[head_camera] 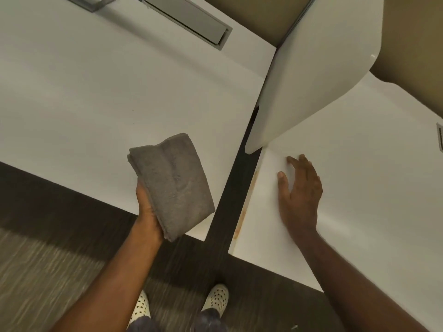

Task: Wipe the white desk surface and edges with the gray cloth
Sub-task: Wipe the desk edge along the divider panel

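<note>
My left hand (146, 209) holds a folded gray cloth (171, 183) from below, lifted above the front right corner of the left white desk (96, 104). My right hand (299, 190) lies flat, fingers spread, on a second white desk (359, 188) to the right. A faint orange-brown stain (247, 207) runs along that desk's left edge, just left of my right hand.
A white divider panel (311, 75) stands between the two desks. A gray cable hatch (189, 17) is set into the back of the left desk. A dark gap of floor (235, 176) separates the desks. My shoes (217, 300) stand on striped carpet below.
</note>
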